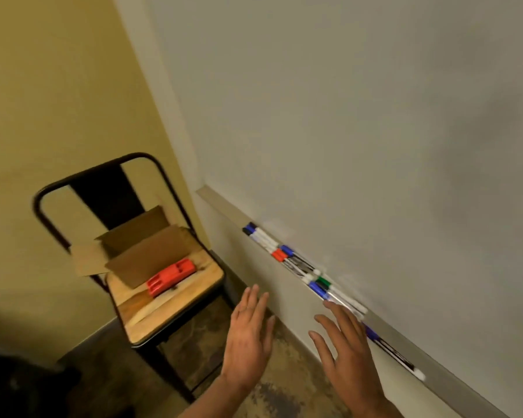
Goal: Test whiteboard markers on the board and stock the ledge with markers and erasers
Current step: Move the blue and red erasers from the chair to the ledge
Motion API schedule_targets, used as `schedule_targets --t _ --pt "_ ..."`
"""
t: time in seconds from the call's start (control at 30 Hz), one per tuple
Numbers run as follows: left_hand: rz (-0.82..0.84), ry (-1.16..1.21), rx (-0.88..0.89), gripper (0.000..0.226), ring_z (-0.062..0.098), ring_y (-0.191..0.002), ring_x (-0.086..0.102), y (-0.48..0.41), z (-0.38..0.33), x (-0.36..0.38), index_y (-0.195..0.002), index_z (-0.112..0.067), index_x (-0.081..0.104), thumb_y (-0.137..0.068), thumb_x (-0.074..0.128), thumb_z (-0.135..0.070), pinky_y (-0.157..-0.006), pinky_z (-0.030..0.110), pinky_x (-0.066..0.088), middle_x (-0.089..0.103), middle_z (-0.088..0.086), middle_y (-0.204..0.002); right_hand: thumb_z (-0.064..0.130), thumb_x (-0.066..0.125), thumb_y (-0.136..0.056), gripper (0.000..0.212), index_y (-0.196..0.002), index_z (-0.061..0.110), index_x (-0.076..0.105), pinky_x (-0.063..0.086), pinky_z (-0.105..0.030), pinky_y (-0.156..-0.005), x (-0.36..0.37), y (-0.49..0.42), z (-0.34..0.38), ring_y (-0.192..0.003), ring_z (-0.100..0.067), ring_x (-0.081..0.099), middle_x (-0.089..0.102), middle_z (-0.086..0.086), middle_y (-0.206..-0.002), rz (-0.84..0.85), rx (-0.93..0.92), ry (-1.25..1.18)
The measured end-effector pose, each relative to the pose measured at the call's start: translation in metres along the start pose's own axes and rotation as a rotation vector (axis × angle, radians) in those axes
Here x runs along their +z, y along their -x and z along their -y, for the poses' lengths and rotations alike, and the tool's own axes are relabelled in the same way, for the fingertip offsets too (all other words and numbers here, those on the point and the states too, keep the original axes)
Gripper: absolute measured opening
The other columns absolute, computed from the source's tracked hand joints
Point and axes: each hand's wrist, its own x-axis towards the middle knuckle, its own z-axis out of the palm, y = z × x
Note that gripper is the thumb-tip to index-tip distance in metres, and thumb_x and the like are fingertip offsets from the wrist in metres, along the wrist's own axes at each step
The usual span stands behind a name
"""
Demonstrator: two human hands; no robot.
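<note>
1. Your left hand (248, 330) is released, with the fingers straight and together and nothing in it. It hangs in front of the wall below the ledge.
2. Your right hand (344, 342) is also released, with the fingers spread and nothing held. Its fingertips reach the front edge of the ledge (221, 203). Whether they touch it cannot be told.
3. One blue-capped marker (390, 351) lies along the ledge just to the right of your right hand.
4. The remaining markers (287, 256) lie end to end and in pairs along the ledge, from your right fingertips outward. Blue, green and red caps are visible.
5. Handling judgement for the markers: they are light, stiff and smooth-barrelled, so they are likely to roll on the narrow ledge. Pinch each one at mid-barrel, because a cap may pull off if you lift by it.
6. The red eraser (171, 276) sits on the chair seat (151, 324), beyond and to the left of your left hand. It touches the open cardboard box (145, 251).
7. Handling judgement for the eraser: it appears to be moulded plastic, light and rigid. Grip it across its long sides.
8. The whiteboard (375, 116) rises beyond both hands. No test strokes can be made out on it.
</note>
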Motion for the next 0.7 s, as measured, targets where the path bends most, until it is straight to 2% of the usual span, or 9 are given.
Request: schedule_targets --t 0.17,0.27,0.33,0.43,0.53,0.6,0.7 --pt "-0.012 -0.077 -0.215 0.056 0.014 -0.155 0.013 -0.02 0.121 -0.039 -0.155 -0.019 0.037 -0.103 0.052 -0.035 -0.124 0.042 0.025 0.024 -0.001 -0.165 0.045 0.055 -0.098 0.035 -0.129 0.029 0.06 0.041 -0.029 -0.106 0.08 -0.067 0.051 -0.136 -0.01 0.038 0.047 0.009 -0.146 0.145 -0.125 -0.017" --pt "-0.002 -0.118 -0.326 0.057 0.016 -0.154 0.015 -0.029 0.18 -0.055 -0.155 -0.018 0.036 -0.103 0.051 -0.036 -0.125 0.04 0.022 0.024 0.001 -0.166 0.049 0.048 -0.099 0.042 -0.135 0.027 0.056 0.038 -0.03 -0.111 0.126 -0.104 0.081 -0.14 -0.01 0.034 0.043 0.009 -0.15 0.222 -0.19 -0.025" --pt "0.033 -0.121 -0.395 0.059 0.015 -0.155 0.01 -0.034 0.214 -0.062 -0.158 -0.021 0.029 -0.104 0.046 -0.039 -0.126 0.039 0.017 0.02 0.0 -0.167 0.049 0.047 -0.099 0.046 -0.139 0.026 0.052 0.033 -0.029 -0.113 0.155 -0.126 0.097 -0.143 -0.01 0.03 0.04 0.009 -0.152 0.276 -0.225 -0.023" --pt "0.084 -0.124 -0.438 0.063 0.015 -0.156 0.005 -0.04 0.254 -0.066 -0.16 -0.022 0.021 -0.105 0.04 -0.044 -0.126 0.034 0.008 0.015 0.001 -0.168 0.045 0.053 -0.099 0.049 -0.143 0.025 0.046 0.031 -0.027 -0.114 0.196 -0.155 0.115 -0.143 -0.009 0.028 0.038 0.008 -0.153 0.346 -0.288 -0.006" --pt "0.138 -0.099 -0.465 0.063 0.014 -0.156 0.004 -0.046 0.283 -0.064 -0.16 -0.024 0.017 -0.105 0.038 -0.048 -0.123 0.032 0.002 0.014 -0.001 -0.169 0.04 0.056 -0.097 0.052 -0.145 0.024 0.042 0.035 -0.032 -0.115 0.23 -0.18 0.125 -0.143 -0.01 0.029 0.037 0.007 -0.153 0.432 -0.323 0.017" --pt "0.176 -0.077 -0.469 0.063 0.014 -0.156 0.004 -0.051 0.296 -0.061 -0.16 -0.026 0.018 -0.105 0.037 -0.049 -0.124 0.033 0.002 0.014 -0.002 -0.169 0.038 0.057 -0.097 0.057 -0.148 0.023 0.036 0.034 -0.036 -0.117 0.251 -0.193 0.13 -0.144 -0.011 0.026 0.034 0.007 -0.155 0.496 -0.345 0.04" --pt "0.207 -0.057 -0.469 0.062 0.015 -0.156 0.006 -0.056 0.311 -0.057 -0.159 -0.027 0.019 -0.104 0.041 -0.046 -0.127 0.038 0.007 0.016 -0.001 -0.168 0.034 0.056 -0.098 0.064 -0.154 0.023 0.026 0.023 -0.037 -0.123 0.278 -0.208 0.136 -0.15 -0.014 0.017 0.024 0.005 -0.161 0.591 -0.339 0.08"
